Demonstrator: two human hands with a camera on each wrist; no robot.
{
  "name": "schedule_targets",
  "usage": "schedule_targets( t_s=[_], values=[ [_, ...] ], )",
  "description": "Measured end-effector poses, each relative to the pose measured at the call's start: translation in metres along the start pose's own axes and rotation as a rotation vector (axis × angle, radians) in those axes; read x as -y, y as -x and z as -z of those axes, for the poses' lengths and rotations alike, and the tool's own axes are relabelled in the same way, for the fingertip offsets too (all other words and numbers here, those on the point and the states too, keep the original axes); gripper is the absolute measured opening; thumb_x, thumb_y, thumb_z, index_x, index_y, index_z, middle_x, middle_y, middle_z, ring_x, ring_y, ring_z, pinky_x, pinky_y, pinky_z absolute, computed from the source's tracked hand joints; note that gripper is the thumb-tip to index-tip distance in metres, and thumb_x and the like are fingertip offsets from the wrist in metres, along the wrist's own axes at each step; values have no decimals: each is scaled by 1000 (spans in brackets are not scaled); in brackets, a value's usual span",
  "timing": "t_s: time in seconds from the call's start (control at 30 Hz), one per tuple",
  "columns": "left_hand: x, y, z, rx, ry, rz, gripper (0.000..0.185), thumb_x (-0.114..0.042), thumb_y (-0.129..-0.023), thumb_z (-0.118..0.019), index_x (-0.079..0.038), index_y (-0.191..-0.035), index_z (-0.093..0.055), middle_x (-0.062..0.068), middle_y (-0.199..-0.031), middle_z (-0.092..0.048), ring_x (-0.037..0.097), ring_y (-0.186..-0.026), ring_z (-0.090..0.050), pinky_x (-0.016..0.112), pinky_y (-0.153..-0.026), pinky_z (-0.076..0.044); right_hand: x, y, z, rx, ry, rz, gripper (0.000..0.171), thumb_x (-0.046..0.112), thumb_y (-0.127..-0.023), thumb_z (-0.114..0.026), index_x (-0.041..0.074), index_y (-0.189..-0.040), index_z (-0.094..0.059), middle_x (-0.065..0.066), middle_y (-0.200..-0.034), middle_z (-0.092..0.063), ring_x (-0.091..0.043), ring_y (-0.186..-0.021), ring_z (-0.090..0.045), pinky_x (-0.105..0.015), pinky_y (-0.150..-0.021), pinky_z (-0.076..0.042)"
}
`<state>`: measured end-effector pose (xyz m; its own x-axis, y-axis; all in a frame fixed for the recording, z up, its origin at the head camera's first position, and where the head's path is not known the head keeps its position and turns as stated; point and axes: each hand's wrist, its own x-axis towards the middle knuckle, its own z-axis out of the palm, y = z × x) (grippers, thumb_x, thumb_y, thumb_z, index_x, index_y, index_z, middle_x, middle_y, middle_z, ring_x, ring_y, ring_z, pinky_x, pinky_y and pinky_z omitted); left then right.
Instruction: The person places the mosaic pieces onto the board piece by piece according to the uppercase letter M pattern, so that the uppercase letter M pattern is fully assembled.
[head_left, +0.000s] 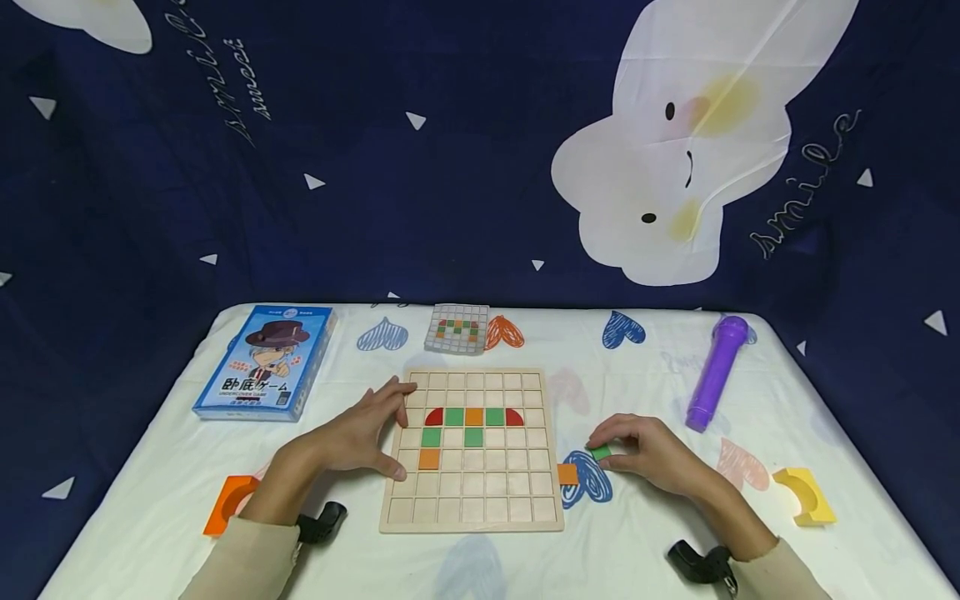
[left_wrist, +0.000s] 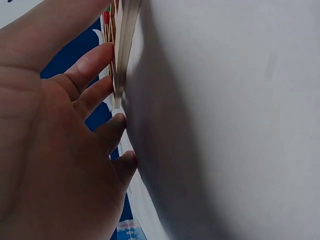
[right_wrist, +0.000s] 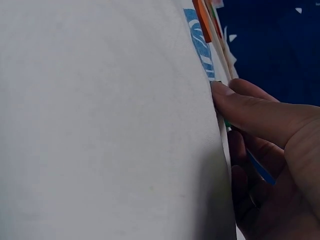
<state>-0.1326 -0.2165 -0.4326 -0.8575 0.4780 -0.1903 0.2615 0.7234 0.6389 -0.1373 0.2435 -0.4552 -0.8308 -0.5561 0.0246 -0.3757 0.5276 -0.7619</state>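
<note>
A wooden grid board (head_left: 471,504) lies flat on the table, with red quarter-round, green and orange square tiles in its upper rows. My left hand (head_left: 356,433) rests at the board's left edge, fingers spread, the thumb and a fingertip touching the rim. In the left wrist view that hand (left_wrist: 65,135) lies against the board's side (left_wrist: 129,40). To the right of the board, my right hand (head_left: 648,450) pinches a green tile (head_left: 601,452) low over the cloth. The right wrist view shows only a sliver of this tile, behind the thumb. A loose orange tile (head_left: 567,474) lies beside the board's right edge.
Behind the board sits a small pattern card (head_left: 457,340) showing a similar design. A blue game box (head_left: 262,367) is at the back left, a purple microphone-shaped object (head_left: 717,371) at the right. An orange arch block (head_left: 223,506) and a yellow one (head_left: 813,500) flank the arms.
</note>
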Motion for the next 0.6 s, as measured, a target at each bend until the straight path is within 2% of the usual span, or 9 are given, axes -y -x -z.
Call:
schedule_targets(
  t_s=[0.27, 0.4, 0.6],
  values=[
    [0, -2, -1, 5, 7, 32, 59, -40, -63, -96, -18, -98, -53, 12, -168, -27, 48, -160, -6, 72, -125, -6, -1, -2, 3, 23, -1, -5, 24, 19, -83, -82, 22, -106, -77, 6, -109, -77, 1, -106, -65, -12, -97, -48],
    [0, -2, -2, -6, -5, 31, 59, -39, -63, -96, -18, -98, -54, 12, -168, -29, 46, -160, -7, 69, -126, -7, -2, -4, 5, 23, -4, -6, 24, 18, -83, -82, 22, -107, -77, 8, -108, -77, 3, -103, -65, -15, -91, -50],
    [0, -1, -3, -21, -25, 22, 59, -39, -63, -96, -18, -97, -53, 13, -167, -31, 44, -160, -9, 67, -128, -7, 1, -9, 6, -20, -35, 45, 23, 14, -83, -82, 17, -105, -78, 2, -106, -76, 1, -98, -66, -21, -82, -56]
  ],
)
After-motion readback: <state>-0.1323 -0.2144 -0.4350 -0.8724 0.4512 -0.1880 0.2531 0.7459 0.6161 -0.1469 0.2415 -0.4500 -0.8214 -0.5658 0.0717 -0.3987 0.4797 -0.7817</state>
